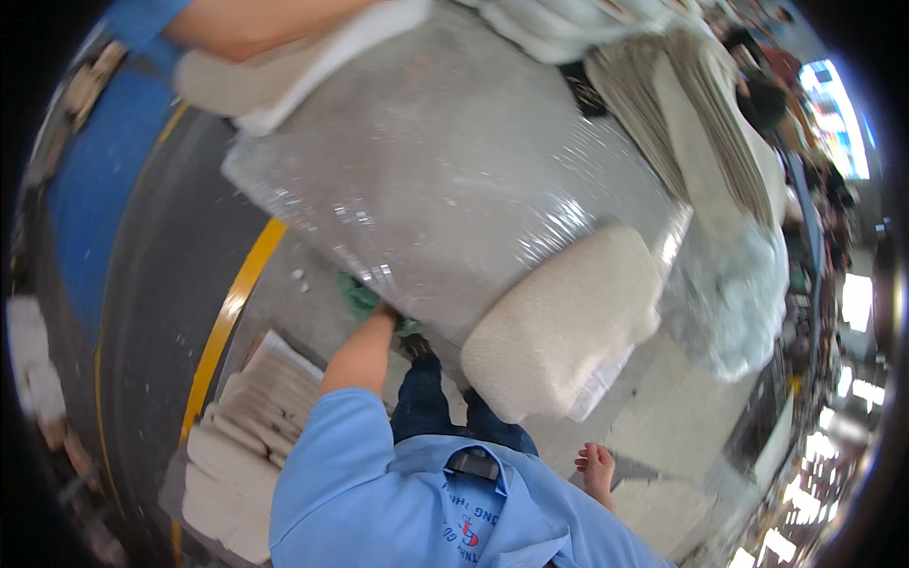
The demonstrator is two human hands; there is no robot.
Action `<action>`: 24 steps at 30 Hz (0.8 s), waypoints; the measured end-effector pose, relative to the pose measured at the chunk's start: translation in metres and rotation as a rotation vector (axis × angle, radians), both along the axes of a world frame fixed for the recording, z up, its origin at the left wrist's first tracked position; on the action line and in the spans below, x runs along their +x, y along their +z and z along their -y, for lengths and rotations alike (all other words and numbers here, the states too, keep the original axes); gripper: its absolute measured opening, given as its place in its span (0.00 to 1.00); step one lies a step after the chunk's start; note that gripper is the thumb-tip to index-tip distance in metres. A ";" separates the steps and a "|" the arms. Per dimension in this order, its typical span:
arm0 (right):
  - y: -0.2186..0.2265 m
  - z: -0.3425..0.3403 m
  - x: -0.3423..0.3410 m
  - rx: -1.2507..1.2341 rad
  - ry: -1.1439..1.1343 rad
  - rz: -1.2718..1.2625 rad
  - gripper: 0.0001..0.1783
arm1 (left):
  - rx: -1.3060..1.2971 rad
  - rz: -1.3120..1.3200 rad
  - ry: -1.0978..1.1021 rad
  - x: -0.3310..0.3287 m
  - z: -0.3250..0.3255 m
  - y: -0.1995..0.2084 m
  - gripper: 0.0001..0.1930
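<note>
My left hand (386,313) reaches down at the near edge of a wide surface wrapped in clear plastic film (417,180). Its fingers are hidden there, among green crumpled material (356,295); whether they grip it I cannot make out. My right hand (596,464) hangs low at my right side, fingers loosely bent and slightly apart, with nothing in it. Between the hands, a folded beige fabric piece (568,317) lies on the near right corner of the wrapped surface and overhangs its edge.
Beige folded pieces (246,445) are stacked at lower left, by a yellow floor line (233,301). Another person's arm (256,26) leans over a beige piece (222,80) at far left. Striped folded fabric (677,123) and crumpled clear plastic (724,303) are at right.
</note>
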State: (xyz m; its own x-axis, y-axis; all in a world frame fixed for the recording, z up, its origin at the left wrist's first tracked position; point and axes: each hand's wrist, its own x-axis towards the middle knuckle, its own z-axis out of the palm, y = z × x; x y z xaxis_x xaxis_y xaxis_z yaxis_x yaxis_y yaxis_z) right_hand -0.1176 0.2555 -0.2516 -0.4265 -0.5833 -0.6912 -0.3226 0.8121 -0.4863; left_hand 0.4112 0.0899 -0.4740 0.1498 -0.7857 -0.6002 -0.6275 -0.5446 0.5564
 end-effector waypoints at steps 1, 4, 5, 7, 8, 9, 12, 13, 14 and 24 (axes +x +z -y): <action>0.004 -0.015 0.003 0.033 0.000 -0.035 0.16 | 0.009 -0.009 -0.013 -0.003 -0.001 -0.008 0.17; 0.009 -0.043 0.010 0.075 0.008 -0.109 0.16 | 0.018 -0.026 -0.060 -0.011 0.002 -0.017 0.18; 0.012 -0.044 0.013 0.077 0.029 -0.137 0.16 | 0.010 -0.051 -0.048 -0.008 0.001 -0.020 0.18; 0.010 -0.038 0.014 0.071 0.034 -0.140 0.17 | -0.015 -0.114 -0.024 0.000 -0.001 -0.011 0.19; 0.006 -0.037 0.014 0.053 0.032 -0.136 0.17 | -0.039 -0.175 -0.006 0.004 -0.001 -0.001 0.19; 0.002 -0.035 0.012 0.034 0.034 -0.129 0.18 | -0.063 -0.250 0.018 0.008 -0.002 0.012 0.20; -0.007 -0.012 0.008 -0.043 0.090 -0.087 0.18 | -0.021 -0.300 0.044 0.024 -0.015 0.059 0.21; -0.009 0.001 0.006 -0.074 0.072 -0.031 0.18 | 0.028 -0.260 0.043 0.031 -0.024 0.071 0.21; -0.011 0.022 0.006 -0.111 0.073 0.042 0.18 | 0.112 -0.147 0.048 0.049 -0.040 0.077 0.21; -0.016 0.149 0.061 0.000 -0.218 0.917 0.21 | -0.485 0.112 0.126 -0.075 -0.101 0.234 0.15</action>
